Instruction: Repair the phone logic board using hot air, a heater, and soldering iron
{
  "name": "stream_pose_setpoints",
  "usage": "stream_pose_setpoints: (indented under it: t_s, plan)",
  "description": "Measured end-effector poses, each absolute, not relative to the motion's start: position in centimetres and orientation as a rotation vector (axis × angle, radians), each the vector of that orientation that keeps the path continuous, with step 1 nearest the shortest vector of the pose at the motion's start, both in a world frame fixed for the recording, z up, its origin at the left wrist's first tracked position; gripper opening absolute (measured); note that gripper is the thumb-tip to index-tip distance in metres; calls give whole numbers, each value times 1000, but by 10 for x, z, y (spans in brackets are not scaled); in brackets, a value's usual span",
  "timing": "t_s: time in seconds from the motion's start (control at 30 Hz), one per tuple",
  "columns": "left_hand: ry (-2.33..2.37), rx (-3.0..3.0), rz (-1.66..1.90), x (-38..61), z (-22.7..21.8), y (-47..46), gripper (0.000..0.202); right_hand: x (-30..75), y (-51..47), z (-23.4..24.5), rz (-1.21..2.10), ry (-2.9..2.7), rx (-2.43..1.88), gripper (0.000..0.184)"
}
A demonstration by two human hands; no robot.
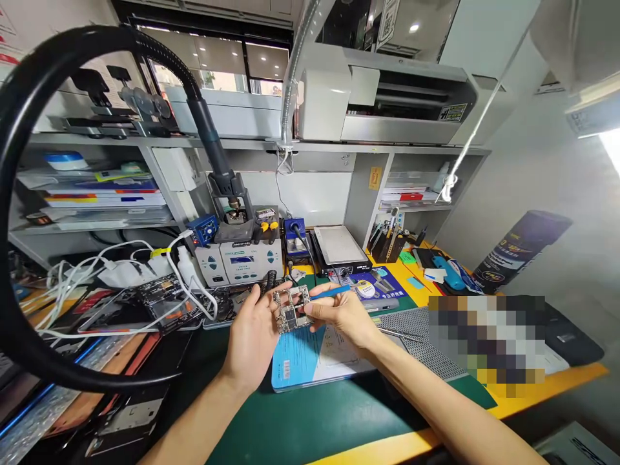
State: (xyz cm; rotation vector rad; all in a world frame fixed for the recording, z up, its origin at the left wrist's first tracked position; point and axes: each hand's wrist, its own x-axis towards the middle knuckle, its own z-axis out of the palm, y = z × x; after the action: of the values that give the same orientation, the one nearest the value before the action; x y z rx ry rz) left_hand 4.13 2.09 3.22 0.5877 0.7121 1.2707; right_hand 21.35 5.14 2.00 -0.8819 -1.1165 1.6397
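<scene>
We seemingly steady the circuit board [290, 318] behind the surface's front edge [382, 449], left hand [252, 336] spread, right hand [349, 318] pinching it; any move needs care.

Left hand [254, 345], one; right hand [347, 316], one; hands in all, two.
Circuit board [292, 316] in the hands, one.
Blue tool [334, 292], right hand, one.
Blue-and-white flat pack [301, 363], near, middle, one.
Thick black hose [90, 42], left, one.
Grey station with display [256, 270], far left, one.
Spray can [520, 252], right, one.
Knotted white cord [448, 188], far right, one.
</scene>
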Motion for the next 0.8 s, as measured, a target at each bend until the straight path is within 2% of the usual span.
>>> stream_pose_setpoints:
  t_s: [0.8]
  plan:
    - [727, 491, 1307, 50, 29, 39, 45, 215, 52, 21, 1545, -1234, -927, 43]
